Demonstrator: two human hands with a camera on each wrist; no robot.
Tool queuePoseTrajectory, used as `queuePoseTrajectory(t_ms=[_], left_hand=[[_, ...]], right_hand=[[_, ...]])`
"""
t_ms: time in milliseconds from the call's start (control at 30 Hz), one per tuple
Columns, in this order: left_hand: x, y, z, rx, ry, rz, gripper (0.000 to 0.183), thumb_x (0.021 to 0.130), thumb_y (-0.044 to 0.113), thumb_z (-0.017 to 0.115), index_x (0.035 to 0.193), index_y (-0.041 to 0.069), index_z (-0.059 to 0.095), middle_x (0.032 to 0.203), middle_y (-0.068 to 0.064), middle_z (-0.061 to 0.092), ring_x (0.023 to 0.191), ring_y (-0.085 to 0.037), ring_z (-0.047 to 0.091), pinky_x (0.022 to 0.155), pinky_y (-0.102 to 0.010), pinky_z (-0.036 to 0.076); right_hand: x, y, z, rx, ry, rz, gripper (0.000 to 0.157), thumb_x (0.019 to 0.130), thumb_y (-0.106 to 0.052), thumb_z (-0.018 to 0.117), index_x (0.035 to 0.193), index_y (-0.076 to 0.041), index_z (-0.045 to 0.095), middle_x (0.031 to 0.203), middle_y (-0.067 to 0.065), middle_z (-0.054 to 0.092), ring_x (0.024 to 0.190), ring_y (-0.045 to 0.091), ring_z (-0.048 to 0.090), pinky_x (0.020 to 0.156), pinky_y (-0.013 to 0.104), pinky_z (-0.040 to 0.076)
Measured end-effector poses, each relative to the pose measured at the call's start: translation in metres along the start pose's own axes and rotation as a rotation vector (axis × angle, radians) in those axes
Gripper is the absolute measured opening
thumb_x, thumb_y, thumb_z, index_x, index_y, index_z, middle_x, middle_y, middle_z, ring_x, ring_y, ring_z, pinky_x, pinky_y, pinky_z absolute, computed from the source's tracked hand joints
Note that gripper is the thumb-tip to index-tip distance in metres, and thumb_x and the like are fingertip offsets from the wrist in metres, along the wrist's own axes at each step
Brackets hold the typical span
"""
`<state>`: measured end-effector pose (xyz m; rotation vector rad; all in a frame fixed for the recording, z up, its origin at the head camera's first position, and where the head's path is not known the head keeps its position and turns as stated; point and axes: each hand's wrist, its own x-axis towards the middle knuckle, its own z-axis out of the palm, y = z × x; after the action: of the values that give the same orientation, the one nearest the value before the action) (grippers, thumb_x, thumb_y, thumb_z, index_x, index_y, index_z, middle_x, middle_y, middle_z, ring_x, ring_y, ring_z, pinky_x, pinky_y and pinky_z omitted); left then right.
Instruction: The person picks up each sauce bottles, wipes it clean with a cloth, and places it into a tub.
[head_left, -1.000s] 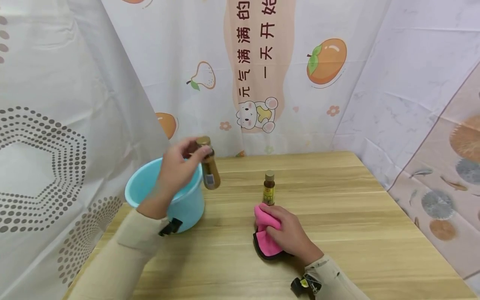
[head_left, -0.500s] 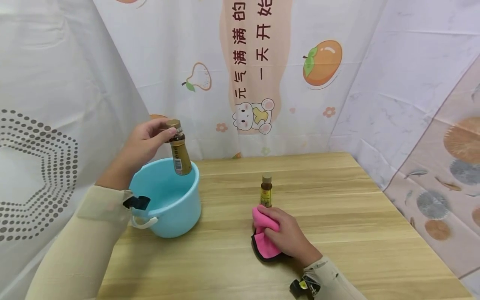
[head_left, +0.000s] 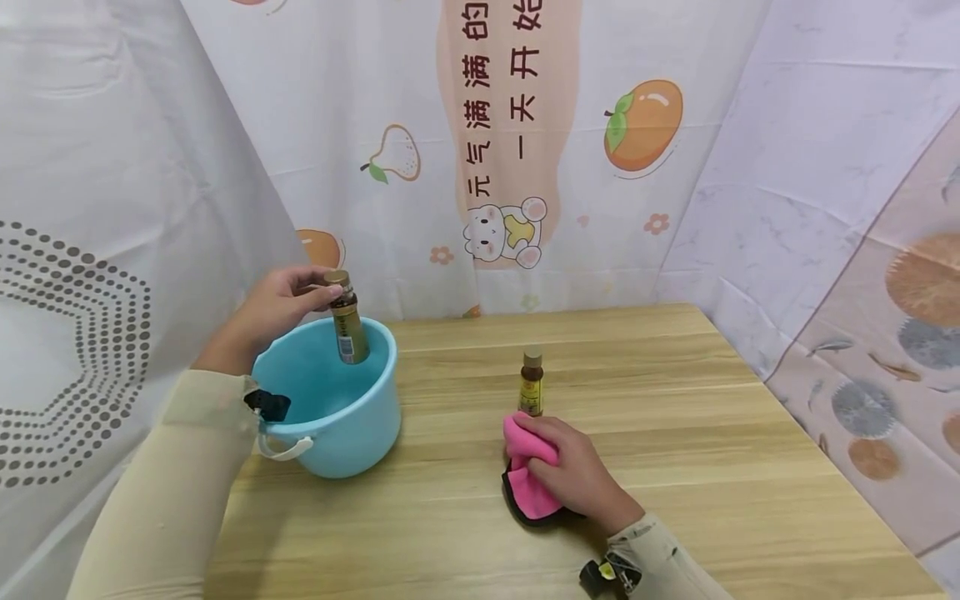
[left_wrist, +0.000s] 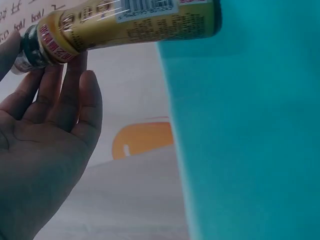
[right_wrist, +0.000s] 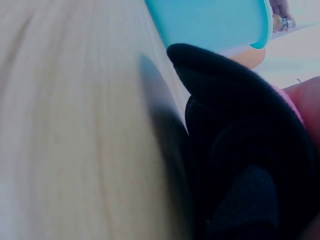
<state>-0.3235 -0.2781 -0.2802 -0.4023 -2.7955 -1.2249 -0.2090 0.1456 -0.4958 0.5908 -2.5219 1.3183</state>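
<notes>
My left hand [head_left: 279,307] pinches a glass sauce bottle [head_left: 349,332] by its neck, just under the gold cap. The bottle hangs slightly tilted, its base inside the mouth of a light blue bucket [head_left: 363,433]. In the left wrist view, a barcode shows on the bottle's [left_wrist: 145,22] gold label, and the thumb and fingertips meet at the neck. My right hand [head_left: 579,467] grips a bunched pink cloth piece [head_left: 531,493] with black edging on the table. Black fabric [right_wrist: 240,125] fills much of the right wrist view. The exact kind of this item is unclear.
A small dark bottle [head_left: 532,387] with a yellow label stands upright just beyond the right hand. The bucket's white handle [head_left: 288,450] hangs at its near side. Printed curtains [head_left: 420,242] enclose the wooden table [head_left: 420,533] at the back and sides.
My left hand has carried the sauce bottle leftward from beside the bucket to above it, then lowered it into the bucket's mouth. The right hand and pink cloth have stayed in place.
</notes>
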Motion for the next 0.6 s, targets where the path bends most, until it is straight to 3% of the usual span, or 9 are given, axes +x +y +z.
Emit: queuePoseTrajectory(t_ms=[133, 233, 467, 600], left_hand=[[0.002, -0.010, 0.000, -0.005, -0.027, -0.033, 0.053, 0.101, 0.044, 0.065, 0.141, 0.009, 0.059, 0.130, -0.017, 0.069, 0.118, -0.033, 0.068, 0.108, -0.058, 0.051], [0.002, -0.016, 0.000, 0.025, -0.061, -0.058, 0.055, 0.100, 0.044, 0.068, 0.140, 0.008, 0.060, 0.129, -0.018, 0.069, 0.118, -0.037, 0.066, 0.108, -0.062, 0.048], [0.003, -0.025, 0.000, 0.084, -0.133, -0.070, 0.050, 0.094, 0.040, 0.077, 0.130, 0.006, 0.067, 0.124, -0.017, 0.068, 0.110, -0.035, 0.069, 0.092, -0.046, 0.062], [0.002, -0.029, 0.000, 0.126, -0.162, -0.093, 0.047, 0.091, 0.041, 0.080, 0.122, 0.007, 0.070, 0.116, -0.014, 0.071, 0.106, -0.033, 0.069, 0.088, -0.044, 0.063]], right_hand=[[0.000, 0.000, 0.000, -0.007, -0.005, -0.005, 0.061, 0.083, -0.005, 0.077, 0.139, -0.027, 0.067, 0.134, -0.012, 0.067, 0.118, 0.010, 0.064, 0.097, 0.031, 0.056], [0.001, 0.000, -0.001, 0.000, -0.013, -0.005, 0.060, 0.084, -0.006, 0.077, 0.139, -0.027, 0.067, 0.133, -0.012, 0.067, 0.118, 0.010, 0.064, 0.097, 0.031, 0.056], [0.000, 0.001, 0.000, 0.013, -0.027, 0.005, 0.060, 0.084, -0.006, 0.077, 0.139, -0.028, 0.066, 0.132, -0.012, 0.067, 0.116, 0.009, 0.064, 0.096, 0.030, 0.057], [0.000, 0.001, -0.001, 0.006, -0.033, 0.010, 0.061, 0.084, -0.006, 0.077, 0.139, -0.029, 0.066, 0.133, -0.013, 0.066, 0.117, 0.009, 0.063, 0.096, 0.030, 0.056]])
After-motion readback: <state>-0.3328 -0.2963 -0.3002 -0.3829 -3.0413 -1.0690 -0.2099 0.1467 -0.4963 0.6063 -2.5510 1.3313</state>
